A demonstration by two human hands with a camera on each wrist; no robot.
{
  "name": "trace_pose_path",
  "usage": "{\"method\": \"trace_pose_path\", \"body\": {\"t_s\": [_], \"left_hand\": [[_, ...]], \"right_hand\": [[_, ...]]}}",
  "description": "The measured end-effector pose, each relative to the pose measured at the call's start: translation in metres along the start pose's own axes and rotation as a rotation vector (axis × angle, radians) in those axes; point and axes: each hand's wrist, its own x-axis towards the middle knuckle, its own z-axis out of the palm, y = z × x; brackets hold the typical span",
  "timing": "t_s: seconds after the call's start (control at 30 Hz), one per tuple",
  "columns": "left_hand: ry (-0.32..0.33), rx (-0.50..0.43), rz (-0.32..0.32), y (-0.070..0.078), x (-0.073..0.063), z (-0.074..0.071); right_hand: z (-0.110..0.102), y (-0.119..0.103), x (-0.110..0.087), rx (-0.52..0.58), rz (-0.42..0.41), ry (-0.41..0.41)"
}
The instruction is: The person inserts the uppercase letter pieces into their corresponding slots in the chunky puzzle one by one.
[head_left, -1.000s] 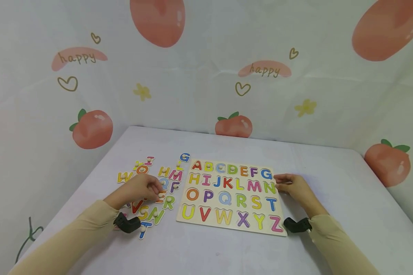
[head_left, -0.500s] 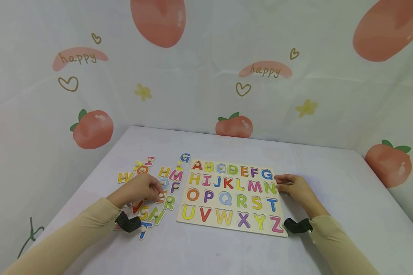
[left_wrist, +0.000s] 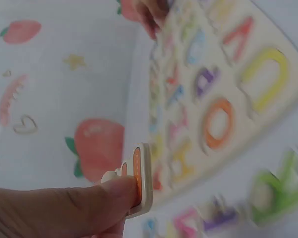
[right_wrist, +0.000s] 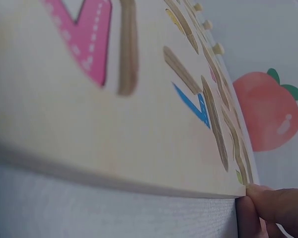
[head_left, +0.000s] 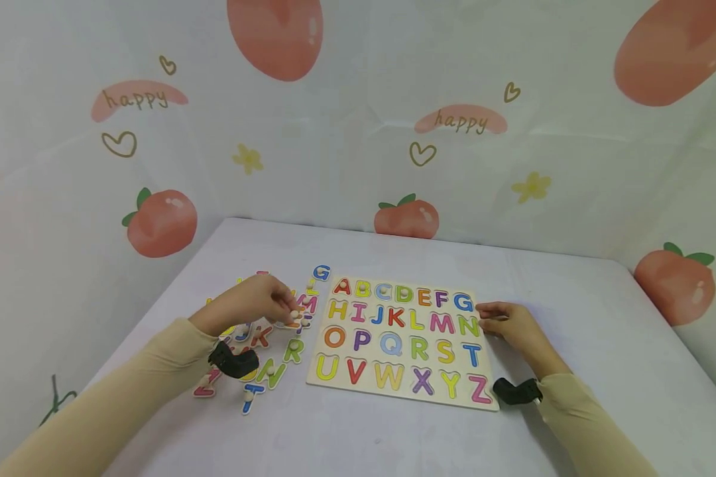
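My left hand (head_left: 256, 305) pinches an orange letter E piece (left_wrist: 137, 173), raised over the loose letters left of the board. In the left wrist view the thumb lies on the piece's face, which is turned on edge. At the right edge of the wooden alphabet puzzle board (head_left: 370, 392), my right hand (head_left: 510, 326) pinches the rim between thumb and fingers, near the printed G and N. Knobbed A (head_left: 342, 287), B, C and D pieces sit in the top row. The board's other slots show printed letters without knobs.
Loose knobbed letters lie left of the board, among them a green R (head_left: 294, 350), green N (head_left: 271, 374), blue T (head_left: 250, 397), blue G (head_left: 321, 272) and pink Z (head_left: 207, 384). My left forearm covers part of them. A fruit-print cloth (head_left: 334, 165) hangs behind the table.
My left hand has lifted the orange E piece off the table and moved right and away, uncovering the K, J and Z pieces. The right hand stays at the board's edge.
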Motion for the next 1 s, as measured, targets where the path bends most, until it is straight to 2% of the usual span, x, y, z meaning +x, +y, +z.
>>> {"method": "trace_pose_path", "body": {"t_s": [0.2,0.43,0.7,1.0], "left_hand": [[-0.001,-0.045,0.076,0.047,0.024,0.005],[-0.015,-0.07,0.126,0.087,0.063,0.029],[0.018,-0.058,0.165,0.107,0.108,0.06],[0.053,-0.058,0.129,0.117,0.147,0.093]], "right_hand": [[0.001,0.003,0.003,0.011,0.004,0.011],[0.001,0.004,0.004,0.015,-0.006,0.012],[0.0,0.003,0.003,0.016,-0.002,0.006],[0.0,0.004,0.004,0.025,-0.015,0.006]]}}
